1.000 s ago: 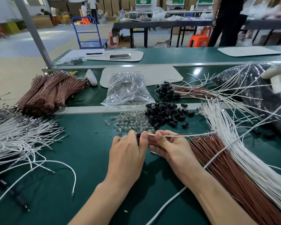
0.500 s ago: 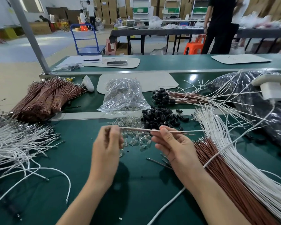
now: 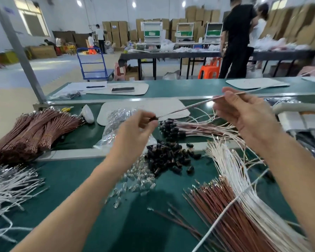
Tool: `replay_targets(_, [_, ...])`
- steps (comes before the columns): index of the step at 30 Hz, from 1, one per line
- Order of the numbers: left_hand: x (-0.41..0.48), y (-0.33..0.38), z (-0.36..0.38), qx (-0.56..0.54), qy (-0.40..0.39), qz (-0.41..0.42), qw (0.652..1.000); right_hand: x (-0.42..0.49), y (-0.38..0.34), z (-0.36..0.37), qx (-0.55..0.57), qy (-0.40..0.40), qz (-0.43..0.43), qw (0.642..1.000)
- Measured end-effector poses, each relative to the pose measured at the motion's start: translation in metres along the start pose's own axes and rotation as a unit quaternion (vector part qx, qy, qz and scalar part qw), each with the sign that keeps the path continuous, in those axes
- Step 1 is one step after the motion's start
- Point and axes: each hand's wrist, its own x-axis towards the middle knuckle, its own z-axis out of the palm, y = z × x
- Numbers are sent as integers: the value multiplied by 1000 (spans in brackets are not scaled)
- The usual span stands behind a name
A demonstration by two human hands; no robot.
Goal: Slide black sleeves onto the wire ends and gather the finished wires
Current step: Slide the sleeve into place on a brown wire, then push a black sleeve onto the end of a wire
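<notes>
Both hands are up above the table [image 3: 65, 179], with the forearms reaching in from the lower edge. The left hand [image 3: 135, 131] shows its back. Its thumb and forefinger pinch a black sleeve [image 3: 154, 118] at the near end of a thin wire [image 3: 189, 106], and its other fingers are curled under. The right hand [image 3: 247, 115] is higher and farther right, palm turned leftward. It pinches the same wire between thumb and forefinger, with its remaining fingers loosely spread below.

The wire is in the air, stretched straight between the two hands, and its long axis runs from lower left to upper right. The sleeved end points down-left at the left hand. The other end sticks out past the right hand toward the upper right (it is blurred there, so its tip cannot be made out).

Under the wire, a fan of finished wires [image 3: 185, 127] lies on the table with black-capped ends pointing left. Nearer, a loose pile of sleeves [image 3: 169, 157] sits just beside a scatter of clear bulbs [image 3: 140, 179]. To the right, white wires [image 3: 231, 179] and brown wires [image 3: 235, 219] lie side by side, their ends toward the piles. Tied brown bundles [image 3: 35, 131] lie at the far left, and a clear bag [image 3: 115, 120] sits behind the left hand.
</notes>
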Motion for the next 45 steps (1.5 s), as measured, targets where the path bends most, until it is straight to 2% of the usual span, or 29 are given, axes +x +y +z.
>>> replay_targets(3, [58,-4,42,30,26,1,999,47,4,-26,-38,-8,147,988])
replay_targets(5, [84,-17,69,86,-15,-22,996,58,18,-40,-89,-6,234,968])
replay_targets(6, [93,-25,81,136,-48,-31,989,59,26,-45,-99,6,247,964])
replay_targets(8, [102,-37,97,225,-91,-50,969,55,37,-56,-93,29,233,967])
replay_targets(11, [95,-41,105,240,-78,-51,966,41,38,-71,-133,24,195,972])
replay_targets(13, [77,-36,100,224,-85,-7,971,27,35,-75,-208,39,163,964])
replay_targets(15, [50,-30,86,218,-136,27,966,9,32,-72,-322,51,106,939])
replay_targets(18, [6,-27,53,257,-223,54,939,-22,36,-59,-501,18,11,865])
replay_targets(20, [-26,-28,31,291,-237,70,924,-40,45,-46,-590,-23,13,807])
replay_targets(24, [-86,-20,9,288,-287,114,906,-65,69,-29,-763,-57,41,643])
replay_targets(26, [-109,-13,9,286,-333,159,884,-76,76,-22,-793,-61,35,605])
replay_targets(28, [-123,-9,11,303,-349,211,861,-85,81,-13,-798,-59,-9,599])
replay_targets(30, [-128,-6,12,311,-325,241,860,-92,84,-2,-797,-66,-46,598])
replay_targets(33, [-131,-2,11,333,-296,278,851,-95,87,15,-780,-86,-38,619])
replay_targets(36, [-134,0,11,374,-295,316,820,-96,91,26,-766,-96,-32,635])
replay_targets(38, [-135,1,10,403,-266,343,806,-95,94,30,-760,-101,-24,641])
replay_targets(40, [-133,3,5,406,-228,343,816,-94,96,32,-738,-104,-7,666])
replay_targets(42, [-128,0,-7,405,-169,325,838,-91,96,33,-698,-101,8,709])
replay_targets(45, [-124,-14,-37,366,-78,223,900,-87,96,33,-648,-83,17,757])
